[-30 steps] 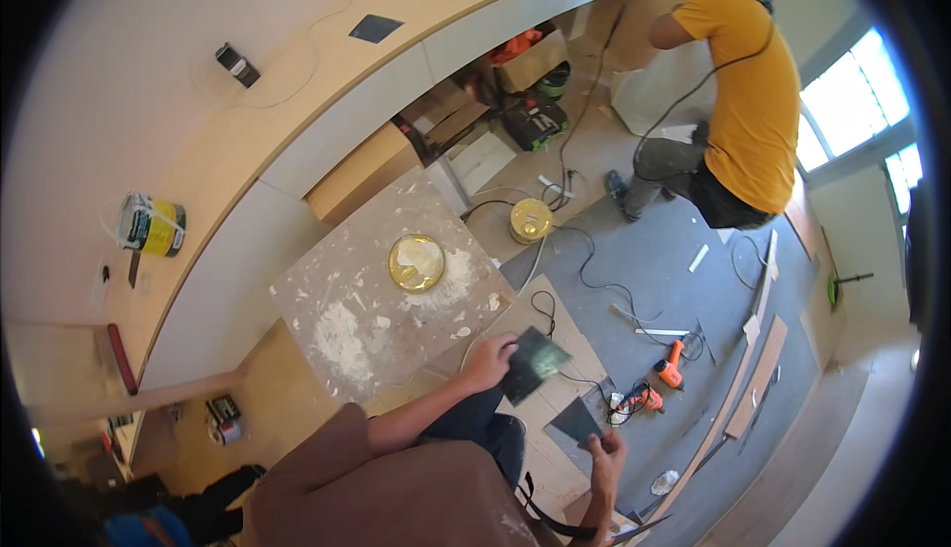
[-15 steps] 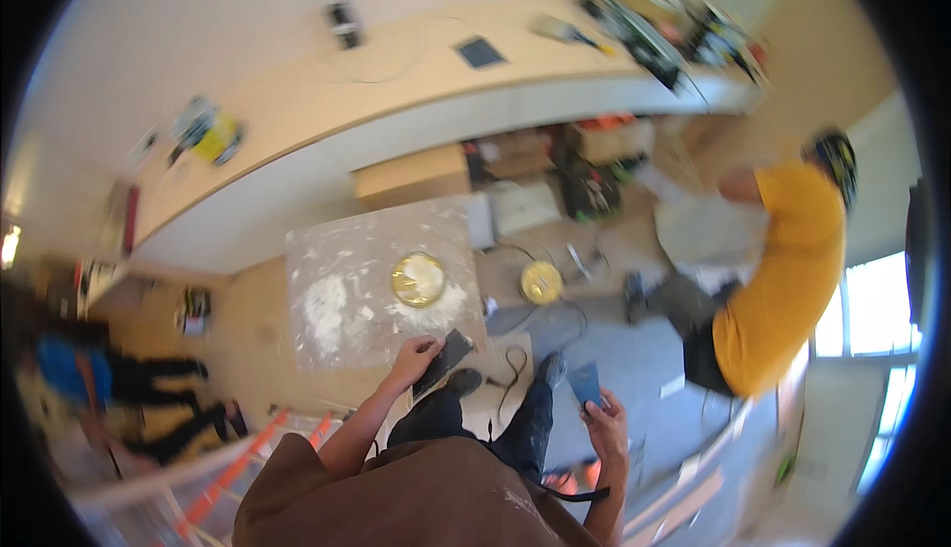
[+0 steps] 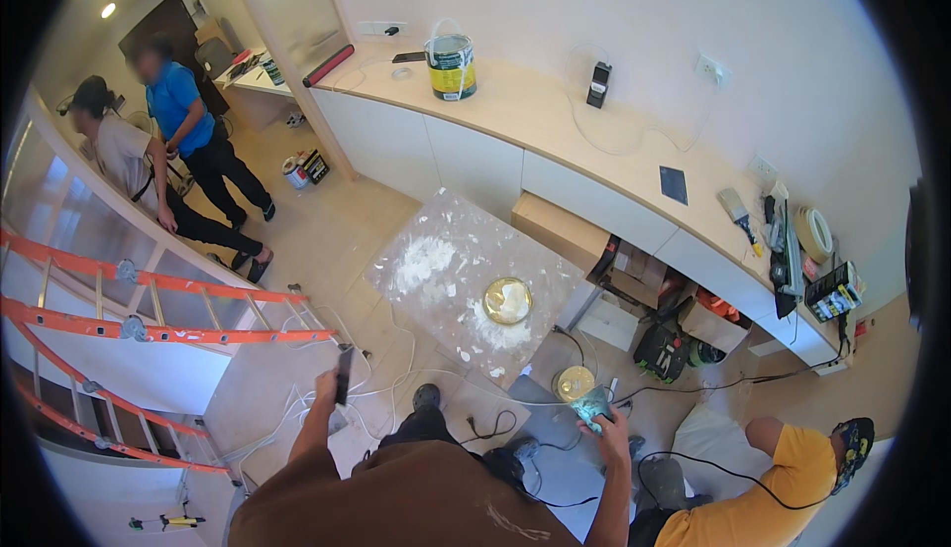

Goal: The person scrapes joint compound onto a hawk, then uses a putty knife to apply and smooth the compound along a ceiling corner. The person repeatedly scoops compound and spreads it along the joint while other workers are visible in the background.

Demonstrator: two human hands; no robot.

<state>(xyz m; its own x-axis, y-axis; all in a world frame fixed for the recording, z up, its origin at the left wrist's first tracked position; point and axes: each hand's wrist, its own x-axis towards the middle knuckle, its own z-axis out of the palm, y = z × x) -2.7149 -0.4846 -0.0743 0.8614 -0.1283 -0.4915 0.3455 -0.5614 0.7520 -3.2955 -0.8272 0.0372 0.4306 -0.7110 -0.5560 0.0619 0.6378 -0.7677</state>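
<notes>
My left hand (image 3: 325, 388) is closed around a dark flat scraper (image 3: 344, 374), held edge-up out to the left near the orange ladder. My right hand (image 3: 610, 436) grips a blue flat scraper (image 3: 591, 406), its blade pointing up and left. Beyond my feet lies a grey-brown board (image 3: 466, 240) smeared with white powder or paste (image 3: 424, 262). On it sits a round gold-rimmed lid or shallow tin (image 3: 487, 303) with white paste inside. Another round gold-coloured lid or tin (image 3: 574, 384) is on the floor just past the blue scraper.
An orange ladder (image 3: 168, 335) stands at left, with white cables (image 3: 287, 418) trailing beside it. Along the wall, a long counter (image 3: 555, 111) carries a paint bucket (image 3: 451, 66) and brush (image 3: 735, 208). A person in yellow (image 3: 758, 492) crouches at right; two people (image 3: 188, 101) stand far left.
My view has swung to the left, bringing the ladder and paint bucket further in. My left hand has moved out leftward with its scraper; both hands keep their hold.
</notes>
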